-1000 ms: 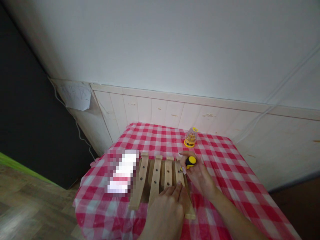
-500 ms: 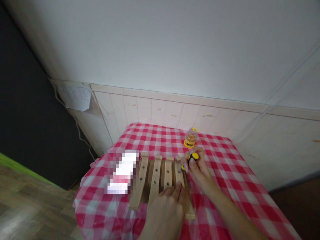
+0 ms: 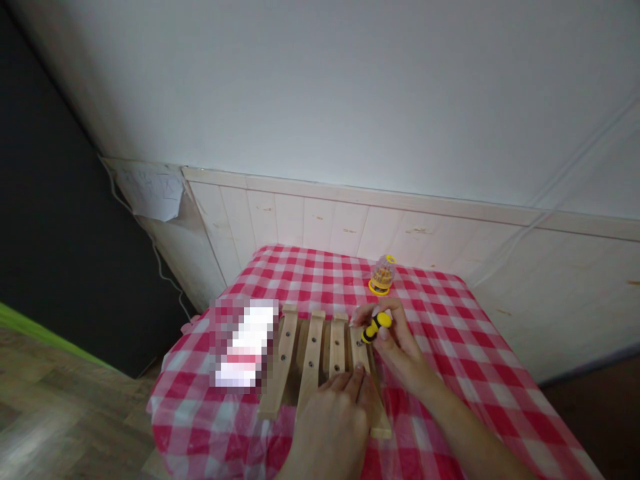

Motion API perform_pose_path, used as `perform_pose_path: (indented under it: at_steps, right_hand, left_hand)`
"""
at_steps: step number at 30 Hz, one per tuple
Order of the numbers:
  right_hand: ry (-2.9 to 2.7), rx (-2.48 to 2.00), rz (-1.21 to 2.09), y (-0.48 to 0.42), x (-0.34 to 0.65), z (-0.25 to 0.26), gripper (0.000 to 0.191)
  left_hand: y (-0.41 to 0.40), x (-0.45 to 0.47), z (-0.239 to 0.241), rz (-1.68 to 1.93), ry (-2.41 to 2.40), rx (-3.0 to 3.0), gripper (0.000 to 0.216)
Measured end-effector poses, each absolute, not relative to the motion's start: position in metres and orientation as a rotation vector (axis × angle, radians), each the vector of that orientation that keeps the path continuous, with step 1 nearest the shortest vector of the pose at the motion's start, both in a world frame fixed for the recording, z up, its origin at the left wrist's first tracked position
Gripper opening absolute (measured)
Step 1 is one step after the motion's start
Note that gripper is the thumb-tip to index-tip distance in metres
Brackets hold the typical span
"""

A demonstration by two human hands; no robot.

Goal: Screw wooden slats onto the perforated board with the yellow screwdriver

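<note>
The right hand (image 3: 395,337) has its grip closed around a yellow-black screwdriver (image 3: 374,326), tip at the rightmost slat of the wooden rack (image 3: 310,360). The left hand (image 3: 333,417) lies flat, fingers extended, pressing the rack's near end onto the checked surface (image 3: 445,347).

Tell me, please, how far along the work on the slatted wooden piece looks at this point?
Done: dark screw heads show in the slats of the wooden rack. In hand: the right hand holds a yellow-and-black screwdriver at the rightmost slat, while the left hand presses flat on the rack's near end. Left: I cannot tell how many screws remain; the bit holder stands behind on the checked tablecloth.
</note>
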State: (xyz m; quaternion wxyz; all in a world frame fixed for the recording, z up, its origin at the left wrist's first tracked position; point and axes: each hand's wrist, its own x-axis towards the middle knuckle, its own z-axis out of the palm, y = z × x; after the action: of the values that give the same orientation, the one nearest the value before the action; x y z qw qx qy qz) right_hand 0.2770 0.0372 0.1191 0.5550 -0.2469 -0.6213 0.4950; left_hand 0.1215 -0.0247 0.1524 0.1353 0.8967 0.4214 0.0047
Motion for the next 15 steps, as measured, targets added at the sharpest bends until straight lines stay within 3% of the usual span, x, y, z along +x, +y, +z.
perform_pose_path:
  at_steps: [10, 15]
  right_hand:
    - [-1.305, -0.618, 1.326, 0.037, 0.269, 0.124, 0.051]
    - [-1.423, -0.622, 1.221, 0.037, 0.274, 0.120, 0.037]
  left_hand:
    - [-0.026, 0.119, 0.140, 0.102, 1.236, 2.607, 0.049]
    - [-0.026, 0.120, 0.145, 0.082, 1.221, 2.614, 0.047]
